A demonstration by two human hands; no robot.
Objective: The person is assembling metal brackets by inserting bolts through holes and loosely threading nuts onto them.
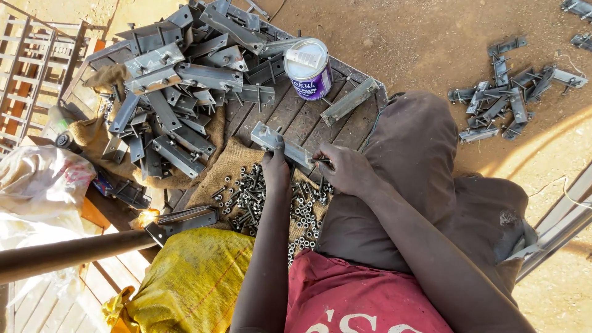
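My left hand [275,169] grips a grey steel angle bracket [271,139] and holds it flat over the wooden pallet [296,114]. My right hand [347,169] pinches a dark bolt [320,161] at the near end of that bracket. Below both hands lies a heap of several loose bolts and nuts [246,200] spread on burlap sacking [225,169].
A large pile of grey brackets [172,80] covers the pallet's left and far side. A white and purple tin [308,66] stands behind the hands. A smaller bracket group [502,102] lies on the dirt at right. A yellow sack [191,277] and a brown pipe [68,253] sit near left.
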